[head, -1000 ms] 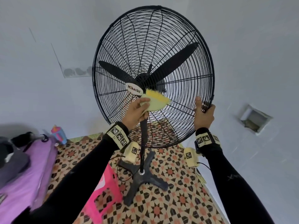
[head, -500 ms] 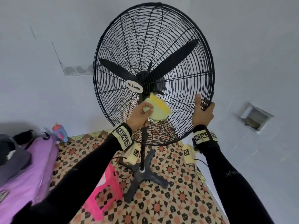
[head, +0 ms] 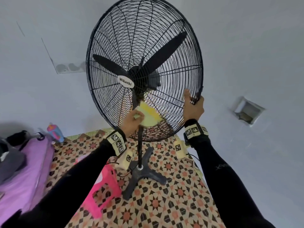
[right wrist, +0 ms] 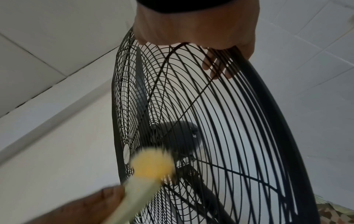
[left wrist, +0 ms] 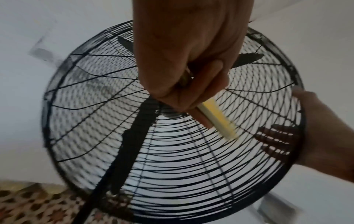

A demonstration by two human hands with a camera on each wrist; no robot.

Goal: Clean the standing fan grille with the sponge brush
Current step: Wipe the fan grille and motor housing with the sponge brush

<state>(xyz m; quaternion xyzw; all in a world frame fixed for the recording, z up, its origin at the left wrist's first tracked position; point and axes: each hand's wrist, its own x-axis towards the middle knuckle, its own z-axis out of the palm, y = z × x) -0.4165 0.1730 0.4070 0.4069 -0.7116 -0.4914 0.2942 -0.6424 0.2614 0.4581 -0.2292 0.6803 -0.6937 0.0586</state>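
Observation:
A black standing fan with a round wire grille (head: 144, 46) rises in front of me, its white badge (head: 125, 81) at the hub. My left hand (head: 131, 122) grips a pale yellow sponge brush (head: 150, 116), pressed against the lower middle of the grille below the hub. In the left wrist view the sponge brush (left wrist: 218, 121) lies edge-on against the wires under my curled left hand (left wrist: 184, 91). My right hand (head: 192, 107) holds the grille's lower right rim, thumb up in front. In the right wrist view, fingers (right wrist: 216, 66) of that hand wrap behind the rim (right wrist: 268, 94); the sponge brush (right wrist: 151, 165) is blurred.
The fan's pole and cross-shaped base (head: 143, 175) stand on a patterned floor mat (head: 164, 203). A pink plastic stool (head: 102, 191) sits left of the base. A purple-covered bed (head: 24, 170) and a small bottle (head: 55, 130) lie at the far left. Grey walls surround; a wall recess (head: 246, 111) lies at the right.
My left hand has drawn the sponge brush downward over the grille, from just beside the hub to the lower wires. The right hand has kept its hold on the rim.

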